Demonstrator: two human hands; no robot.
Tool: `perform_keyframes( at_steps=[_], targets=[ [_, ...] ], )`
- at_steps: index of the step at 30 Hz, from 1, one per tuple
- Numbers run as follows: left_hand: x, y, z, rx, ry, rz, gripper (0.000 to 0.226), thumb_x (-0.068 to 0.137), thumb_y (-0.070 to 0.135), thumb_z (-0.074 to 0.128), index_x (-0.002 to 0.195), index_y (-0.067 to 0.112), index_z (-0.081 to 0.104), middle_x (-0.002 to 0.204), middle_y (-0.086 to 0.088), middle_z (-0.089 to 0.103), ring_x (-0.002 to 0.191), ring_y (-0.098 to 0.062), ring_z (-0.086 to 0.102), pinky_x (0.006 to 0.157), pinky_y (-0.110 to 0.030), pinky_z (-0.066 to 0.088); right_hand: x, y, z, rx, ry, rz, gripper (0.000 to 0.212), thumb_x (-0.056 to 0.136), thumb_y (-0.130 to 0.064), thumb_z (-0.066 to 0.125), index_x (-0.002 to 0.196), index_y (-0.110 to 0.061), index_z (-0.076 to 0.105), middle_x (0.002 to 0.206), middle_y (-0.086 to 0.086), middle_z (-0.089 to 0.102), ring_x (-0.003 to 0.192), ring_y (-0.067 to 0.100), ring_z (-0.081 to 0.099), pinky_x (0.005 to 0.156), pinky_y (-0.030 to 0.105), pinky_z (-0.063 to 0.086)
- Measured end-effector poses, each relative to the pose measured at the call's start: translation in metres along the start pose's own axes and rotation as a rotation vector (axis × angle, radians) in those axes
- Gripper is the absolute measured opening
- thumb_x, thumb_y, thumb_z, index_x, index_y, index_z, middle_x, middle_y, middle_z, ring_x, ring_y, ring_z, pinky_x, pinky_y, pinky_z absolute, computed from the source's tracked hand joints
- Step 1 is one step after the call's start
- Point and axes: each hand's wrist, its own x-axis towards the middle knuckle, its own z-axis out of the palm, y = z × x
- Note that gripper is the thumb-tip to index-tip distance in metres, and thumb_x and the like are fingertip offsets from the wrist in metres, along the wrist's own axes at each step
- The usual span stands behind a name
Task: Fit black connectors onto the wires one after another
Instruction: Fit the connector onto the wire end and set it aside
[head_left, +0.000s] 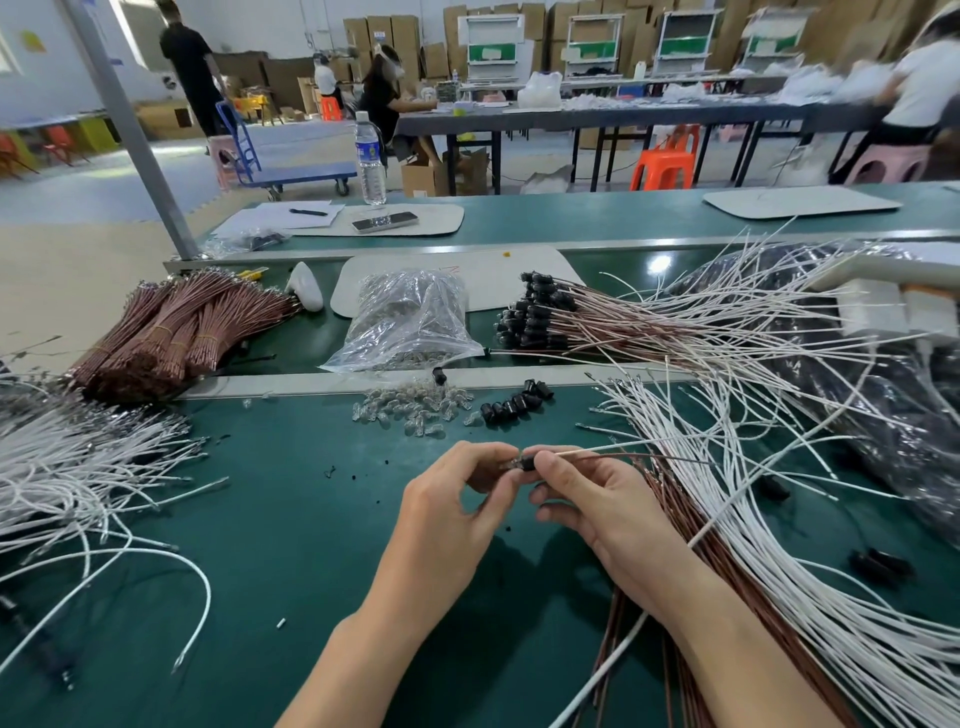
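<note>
My right hand (597, 499) pinches a black connector (529, 462) that sits on a white and a brown wire (623, 451) running off to the right. My left hand (457, 499) pinches a small clear bulb (511, 461) at the connector's open end. Loose black connectors (514, 405) and a pile of clear bulbs (410, 408) lie on the green mat just beyond my hands. Finished wires with black connectors (535, 312) are stacked further back.
White wires (78, 467) spread at the left, white and brown wires (779, 545) fan out at the right. Brown wire bundles (171, 327) lie at the back left, next to a plastic bag of bulbs (410, 317). A water bottle (371, 156) stands on the far belt.
</note>
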Motion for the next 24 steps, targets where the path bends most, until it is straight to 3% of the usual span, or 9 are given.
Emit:
perform_keyframes(
  at_steps=[13, 16, 24],
  targets=[
    [-0.0034, 0.0008, 0.0033, 0.073, -0.022, 0.054, 0.03, 0.089, 0.01, 0.075, 0.103, 0.035, 0.065, 0.097, 0.021, 0.066, 0.092, 0.002, 0.064, 0.079, -0.006, 0.044, 0.0014, 0.0064, -0.0025, -0.052, 0.053, -0.036, 0.06, 0.061, -0.063, 0.088, 0.096, -0.015, 0.081, 0.088, 0.011, 0.076, 0.075, 0.013, 0.068, 0.072, 0.021, 0.055],
    [-0.0039, -0.0007, 0.0036, 0.043, -0.006, 0.044, 0.028, 0.089, 0.017, 0.074, 0.104, 0.04, 0.066, 0.096, 0.024, 0.067, 0.09, -0.001, 0.066, 0.078, -0.008, 0.045, 0.0012, 0.0061, -0.002, -0.052, 0.033, -0.03, 0.058, 0.062, -0.062, 0.088, 0.096, -0.015, 0.081, 0.085, 0.008, 0.075, 0.073, 0.011, 0.067, 0.07, 0.02, 0.055],
    [-0.0018, -0.0052, 0.0081, -0.055, 0.009, -0.016, 0.032, 0.088, 0.013, 0.075, 0.102, 0.041, 0.07, 0.095, 0.021, 0.071, 0.092, -0.002, 0.069, 0.078, -0.012, 0.05, 0.0016, 0.0049, -0.0014, -0.067, 0.013, 0.003, 0.058, 0.064, -0.061, 0.087, 0.101, -0.017, 0.081, 0.087, 0.009, 0.074, 0.074, 0.012, 0.066, 0.069, 0.022, 0.055]
  ],
)
